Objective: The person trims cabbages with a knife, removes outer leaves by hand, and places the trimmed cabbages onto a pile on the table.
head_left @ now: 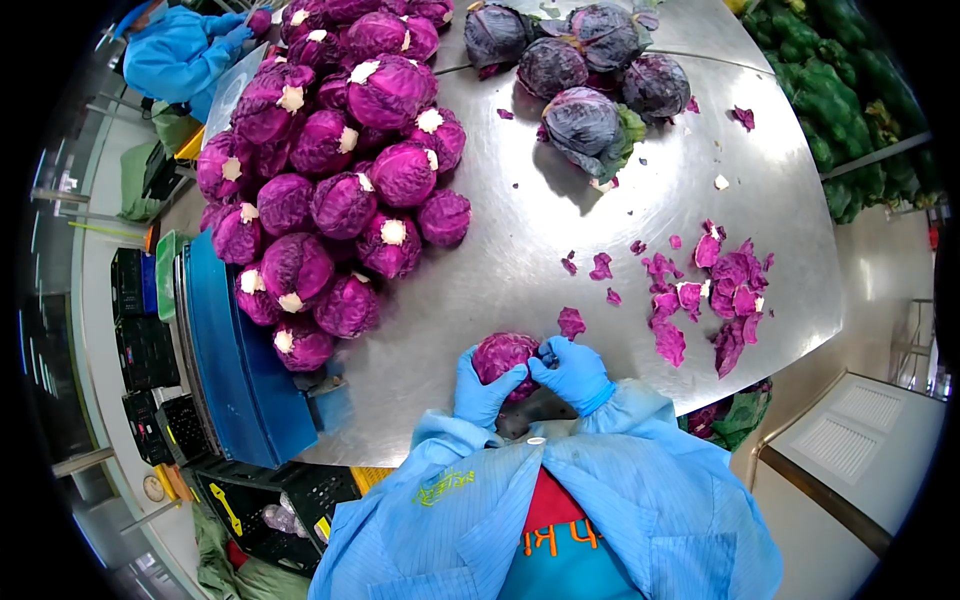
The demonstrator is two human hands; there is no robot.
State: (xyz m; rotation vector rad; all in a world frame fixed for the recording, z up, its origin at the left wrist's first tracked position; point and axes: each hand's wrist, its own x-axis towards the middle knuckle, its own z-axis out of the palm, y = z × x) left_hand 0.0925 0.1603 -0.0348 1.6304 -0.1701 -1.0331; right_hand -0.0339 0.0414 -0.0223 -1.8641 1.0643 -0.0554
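Note:
A red cabbage (503, 358) is held at the near edge of the metal table, close to my body. My left hand (483, 388), in a blue glove, wraps round its left and lower side. On its right side, my right hand (573, 374), gloved too, has its fingers bent and pinched against the cabbage; whether they grip a leaf I cannot make out. One loose purple leaf scrap (571, 322) lies just beyond my right hand. Farther right is a heap of torn cabbage leaves (735, 285).
Trimmed red cabbages (345, 205) are piled at the left. Several darker, untrimmed cabbages (590, 125) sit at the far side of the metal table (480, 290). Black crates (270, 510) stand below left. Green net sacks (840, 90) are at far right. Another person (185, 55) works at upper left.

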